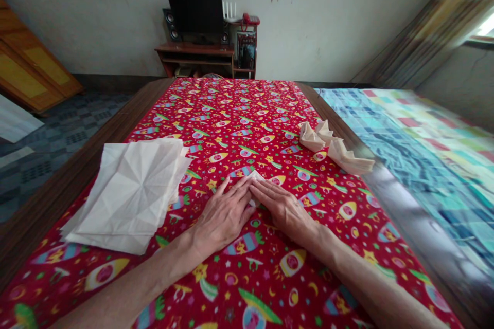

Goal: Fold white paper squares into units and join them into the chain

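My left hand (222,216) and my right hand (283,208) lie flat, fingers stretched out and meeting, on a small folded white paper (255,177) in the middle of the red patterned cloth (239,113). Only the paper's tip shows above my fingertips; the rest is hidden under both hands. A stack of creased white paper sheets (129,193) lies to the left of my left hand. Folded paper shapes (335,146) sit at the right edge of the cloth.
The cloth covers a dark wooden table (96,149). A bed with a blue checked cover (424,154) runs along the right. A desk with a monitor (196,13), speakers and a red telephone stands at the far wall. A wooden cabinet (27,67) is at left.
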Action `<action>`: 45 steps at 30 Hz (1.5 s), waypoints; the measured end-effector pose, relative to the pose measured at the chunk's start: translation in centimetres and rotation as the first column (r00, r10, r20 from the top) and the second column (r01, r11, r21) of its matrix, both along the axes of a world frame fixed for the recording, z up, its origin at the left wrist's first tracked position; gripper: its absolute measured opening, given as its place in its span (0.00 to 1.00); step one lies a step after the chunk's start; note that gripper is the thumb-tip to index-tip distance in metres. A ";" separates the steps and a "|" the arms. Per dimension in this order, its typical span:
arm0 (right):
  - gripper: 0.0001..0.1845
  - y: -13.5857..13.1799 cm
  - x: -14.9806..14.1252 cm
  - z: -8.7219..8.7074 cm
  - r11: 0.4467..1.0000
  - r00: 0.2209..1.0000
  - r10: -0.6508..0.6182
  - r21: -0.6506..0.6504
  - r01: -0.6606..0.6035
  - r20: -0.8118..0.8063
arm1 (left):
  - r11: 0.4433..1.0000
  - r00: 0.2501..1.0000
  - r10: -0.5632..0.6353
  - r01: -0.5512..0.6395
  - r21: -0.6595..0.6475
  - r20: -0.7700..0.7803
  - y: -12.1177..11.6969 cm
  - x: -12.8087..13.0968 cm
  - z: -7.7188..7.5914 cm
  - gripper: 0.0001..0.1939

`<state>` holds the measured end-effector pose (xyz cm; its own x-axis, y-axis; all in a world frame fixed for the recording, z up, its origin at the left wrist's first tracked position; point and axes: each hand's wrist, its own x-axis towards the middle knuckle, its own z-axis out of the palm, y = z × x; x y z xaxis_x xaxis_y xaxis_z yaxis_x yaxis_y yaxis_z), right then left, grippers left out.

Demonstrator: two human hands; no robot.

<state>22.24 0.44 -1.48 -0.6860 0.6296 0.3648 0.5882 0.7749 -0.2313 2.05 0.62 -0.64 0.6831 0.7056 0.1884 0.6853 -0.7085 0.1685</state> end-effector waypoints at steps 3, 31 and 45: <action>0.33 -0.5 0.8 -0.3 0.997 0.999 -0.028 -0.070 0.027 -0.022 | 0.999 0.999 0.044 -0.043 0.024 -0.028 -0.1 -0.3 -0.1 0.24; 0.11 -0.8 -0.4 2.1 0.939 0.938 -0.343 -0.022 0.343 -0.048 | 0.931 0.881 0.327 -0.238 -0.275 0.342 3.9 1.1 0.6 0.13; 0.13 1.0 -1.6 2.4 0.679 0.512 -0.697 -0.691 0.249 -0.501 | 0.972 0.704 0.237 -0.167 -0.168 0.670 3.1 1.3 0.8 0.19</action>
<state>20.67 1.47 0.93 0.1051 0.9895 0.0992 0.3043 0.0630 -0.9505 3.38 3.67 0.14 0.2330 0.8483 0.4756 0.4843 -0.5253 0.6997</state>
